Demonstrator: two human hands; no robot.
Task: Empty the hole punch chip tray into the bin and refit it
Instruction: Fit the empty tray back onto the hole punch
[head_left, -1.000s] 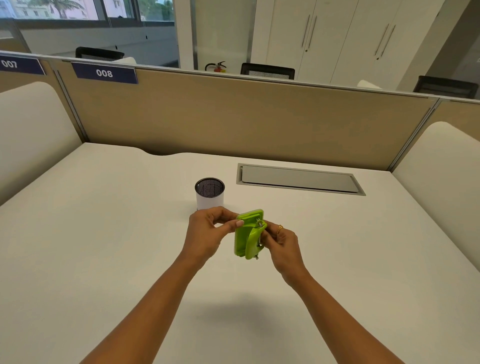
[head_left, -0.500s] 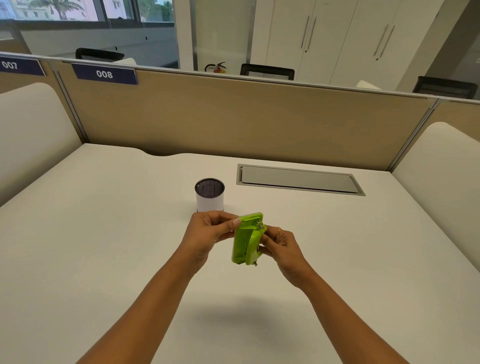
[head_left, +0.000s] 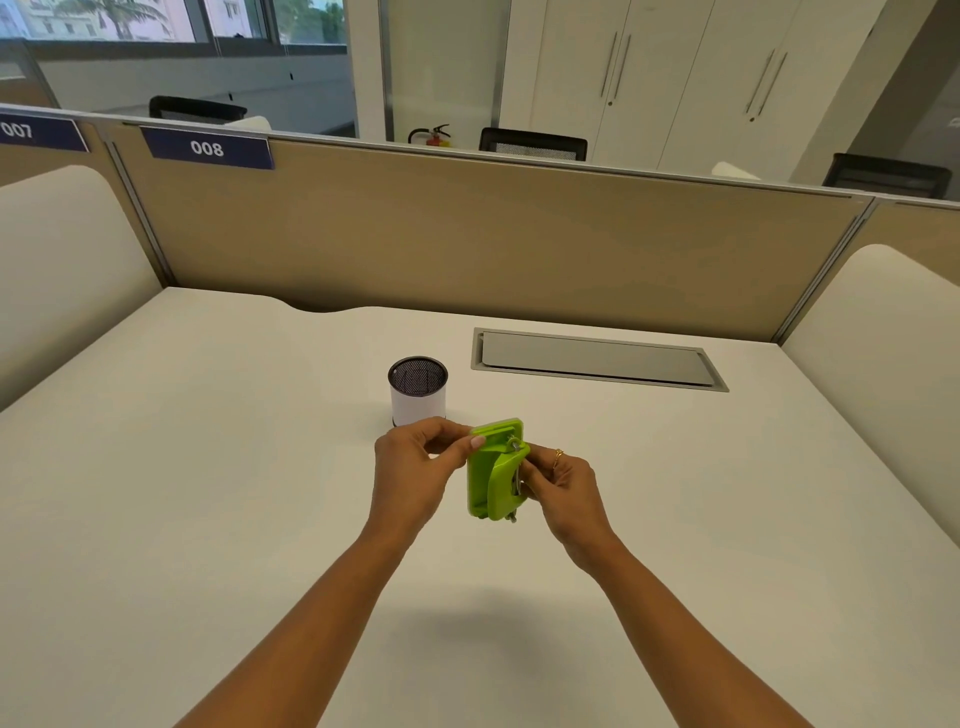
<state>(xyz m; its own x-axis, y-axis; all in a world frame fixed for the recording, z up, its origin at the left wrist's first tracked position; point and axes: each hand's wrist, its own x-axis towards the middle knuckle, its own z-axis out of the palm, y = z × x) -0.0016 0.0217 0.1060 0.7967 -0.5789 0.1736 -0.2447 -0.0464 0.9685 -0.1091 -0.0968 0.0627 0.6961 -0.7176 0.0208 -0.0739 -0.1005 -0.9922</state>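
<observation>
Both hands, left hand (head_left: 410, 467) and right hand (head_left: 563, 480), grip the hole punch (head_left: 493, 475) at mid-frame, tilted upright, likely to reach its chip tray.

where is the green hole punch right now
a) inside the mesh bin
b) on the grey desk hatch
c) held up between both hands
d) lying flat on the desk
c: the green hole punch is gripped by the left hand and right hand, above the desk.

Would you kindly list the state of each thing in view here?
Hole punch: held off the desk, turned on its side.
Left hand: gripping the punch.
Right hand: gripping the punch.
Mesh bin: upright on the desk, open-topped.
Desk hatch: closed.
</observation>
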